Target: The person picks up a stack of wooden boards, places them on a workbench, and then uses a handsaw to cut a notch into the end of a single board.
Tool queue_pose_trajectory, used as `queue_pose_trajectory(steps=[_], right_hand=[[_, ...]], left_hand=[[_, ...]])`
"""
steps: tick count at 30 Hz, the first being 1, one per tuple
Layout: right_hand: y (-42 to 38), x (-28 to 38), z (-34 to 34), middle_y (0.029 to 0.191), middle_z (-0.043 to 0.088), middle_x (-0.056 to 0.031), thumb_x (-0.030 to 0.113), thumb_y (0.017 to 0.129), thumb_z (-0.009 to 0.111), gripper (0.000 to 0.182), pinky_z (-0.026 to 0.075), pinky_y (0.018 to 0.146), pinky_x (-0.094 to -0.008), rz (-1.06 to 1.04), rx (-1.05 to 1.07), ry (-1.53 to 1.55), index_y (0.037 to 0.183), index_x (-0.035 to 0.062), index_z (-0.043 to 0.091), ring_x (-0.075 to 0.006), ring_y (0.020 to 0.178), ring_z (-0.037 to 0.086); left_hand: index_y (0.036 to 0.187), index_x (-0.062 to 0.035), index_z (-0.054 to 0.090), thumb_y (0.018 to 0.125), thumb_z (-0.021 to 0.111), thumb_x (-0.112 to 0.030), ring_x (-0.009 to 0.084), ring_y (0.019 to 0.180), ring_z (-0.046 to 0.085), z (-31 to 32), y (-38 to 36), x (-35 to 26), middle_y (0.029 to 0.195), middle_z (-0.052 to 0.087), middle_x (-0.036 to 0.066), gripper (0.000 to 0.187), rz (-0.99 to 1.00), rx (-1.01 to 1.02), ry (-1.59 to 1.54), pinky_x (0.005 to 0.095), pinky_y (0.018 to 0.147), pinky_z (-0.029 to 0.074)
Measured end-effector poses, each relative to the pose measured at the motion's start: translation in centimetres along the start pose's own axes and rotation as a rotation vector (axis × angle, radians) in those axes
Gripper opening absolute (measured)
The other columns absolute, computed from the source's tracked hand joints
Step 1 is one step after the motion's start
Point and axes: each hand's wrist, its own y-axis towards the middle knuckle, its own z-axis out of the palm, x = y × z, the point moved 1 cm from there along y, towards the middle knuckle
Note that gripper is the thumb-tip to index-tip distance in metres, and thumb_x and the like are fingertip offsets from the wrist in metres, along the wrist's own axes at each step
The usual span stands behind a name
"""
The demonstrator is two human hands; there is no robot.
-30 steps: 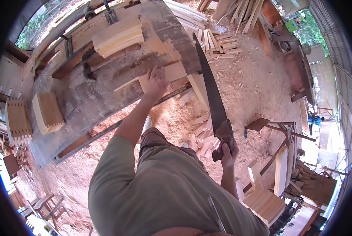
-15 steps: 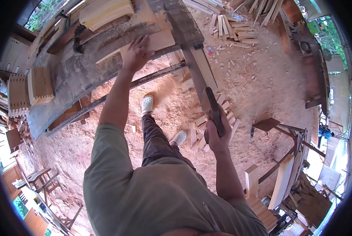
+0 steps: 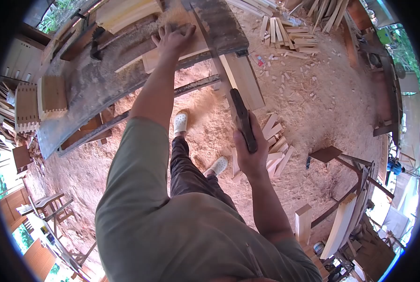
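My left hand (image 3: 173, 43) lies on a pale wooden board (image 3: 196, 43) on the workbench, fingers spread, the thumb side toward the saw. My right hand (image 3: 254, 151) is wrapped round the dark handle of a handsaw (image 3: 213, 52). Its long blade runs up past the bench edge, right along the right end of the board, and its tip reaches over the dark bench top. A thin wooden strip (image 3: 129, 64) lies to the left of the board.
The dusty workbench (image 3: 80, 77) carries a thick pale plank stack (image 3: 127, 16), a dark clamp-like tool (image 3: 96, 44) and finger-jointed wooden pieces (image 3: 51, 96). Offcuts (image 3: 278, 155) and sawdust cover the floor. Wooden strips (image 3: 280, 35) lie beyond the bench's right end.
My right hand and the saw have moved forward and a little left. My left hand has shifted forward and right on the board, its fingers spread wider.
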Motion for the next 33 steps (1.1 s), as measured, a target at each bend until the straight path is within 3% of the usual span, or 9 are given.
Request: queue_pose_trajectory(steps=[7, 15, 18, 20, 21, 24, 26, 29, 33], right_hand=[[-1.4, -0.1, -0.7, 0.113, 0.069, -0.0178, 0.006, 0.091, 0.066, 0.058, 0.053, 0.078, -0.0268, -0.020, 0.017, -0.042, 0.143, -0.0070, 0.043, -0.0153, 0.094, 0.068], [-2.0, 0.6, -0.7, 0.118, 0.068, -0.0216, 0.006, 0.091, 0.066, 0.058, 0.054, 0.085, -0.0298, 0.040, 0.028, -0.059, 0.142, -0.0090, 0.043, -0.0213, 0.103, 0.069], [-2.1, 0.0, -0.6, 0.116, 0.069, -0.0213, 0.006, 0.091, 0.066, 0.058, 0.054, 0.084, -0.0298, 0.046, 0.021, -0.057, 0.141, -0.0092, 0.044, -0.0222, 0.103, 0.070], [-2.4, -0.2, -0.8, 0.113, 0.070, -0.0211, 0.006, 0.090, 0.066, 0.057, 0.054, 0.084, -0.0296, 0.038, 0.019, -0.058, 0.141, -0.0094, 0.044, -0.0222, 0.102, 0.070], [-2.3, 0.0, -0.9, 0.111, 0.070, -0.0204, 0.006, 0.090, 0.066, 0.057, 0.054, 0.083, -0.0295, 0.027, 0.015, -0.056, 0.141, -0.0084, 0.044, -0.0219, 0.100, 0.071], [0.4, 0.3, 0.5, 0.109, 0.071, -0.0187, 0.007, 0.090, 0.067, 0.058, 0.054, 0.080, -0.0293, -0.010, 0.008, -0.081, 0.142, -0.0060, 0.045, -0.0202, 0.096, 0.071], [1.8, 0.3, 1.0, 0.108, 0.071, -0.0177, 0.008, 0.090, 0.067, 0.058, 0.054, 0.079, -0.0291, -0.043, 0.003, -0.116, 0.142, -0.0047, 0.045, -0.0188, 0.094, 0.071], [1.8, -0.2, 1.0, 0.107, 0.071, -0.0158, 0.010, 0.091, 0.068, 0.058, 0.054, 0.078, -0.0288, -0.067, 0.000, -0.113, 0.143, -0.0028, 0.046, -0.0167, 0.092, 0.070], [-1.6, -0.4, -0.6, 0.106, 0.071, -0.0155, 0.009, 0.091, 0.067, 0.057, 0.054, 0.078, -0.0289, 0.007, 0.001, -0.061, 0.143, -0.0033, 0.045, -0.0160, 0.093, 0.070]], left_hand=[[0.127, -0.0140, 0.069, 0.084, 0.037, -0.082, 0.0382, 0.149, 0.025, -0.6, -0.2, -0.7, 0.160, 0.031, 0.017, 0.087, 0.006, -0.015, 0.152, 0.0600, 0.121, 0.006], [0.131, -0.0039, 0.064, 0.081, 0.040, -0.082, 0.0309, 0.150, 0.023, -0.5, -0.1, -0.7, 0.162, 0.030, 0.012, 0.096, -0.009, 0.010, 0.199, 0.0496, 0.122, 0.006], [0.130, -0.0053, 0.066, 0.081, 0.040, -0.082, 0.0312, 0.151, 0.022, -0.2, 0.2, -0.2, 0.162, 0.030, 0.013, 0.094, 0.017, -0.100, 0.187, 0.0495, 0.122, 0.006], [0.119, -0.0244, 0.075, 0.083, 0.041, -0.083, 0.0289, 0.150, 0.021, -2.7, -0.9, -2.3, 0.158, 0.037, 0.010, 0.076, -0.037, 0.057, 0.136, 0.0565, 0.120, 0.006], [0.119, -0.0244, 0.075, 0.083, 0.041, -0.083, 0.0289, 0.150, 0.021, -2.7, -1.4, -2.5, 0.158, 0.037, 0.010, 0.076, -0.040, 0.058, 0.137, 0.0565, 0.120, 0.006], [0.116, -0.0159, 0.075, 0.092, 0.041, -0.069, 0.0288, 0.147, 0.026, -2.4, -1.6, -2.4, 0.154, 0.041, 0.011, 0.067, -0.024, -0.034, 0.132, 0.0572, 0.119, 0.011], [0.128, -0.0055, 0.067, 0.081, 0.041, -0.081, 0.0316, 0.151, 0.022, -1.0, -0.8, -1.2, 0.162, 0.030, 0.013, 0.093, -0.017, 0.003, 0.157, 0.0506, 0.122, 0.005], [0.127, -0.0106, 0.069, 0.082, 0.039, -0.083, 0.0360, 0.150, 0.024, 0.0, -0.5, -0.2, 0.159, 0.032, 0.017, 0.090, 0.055, -0.087, 0.079, 0.0598, 0.121, 0.006], [0.125, -0.0094, 0.070, 0.081, 0.043, -0.081, 0.0318, 0.149, 0.024, -1.0, -1.0, -1.1, 0.159, 0.033, 0.014, 0.088, 0.005, -0.027, 0.118, 0.0537, 0.121, 0.008]])
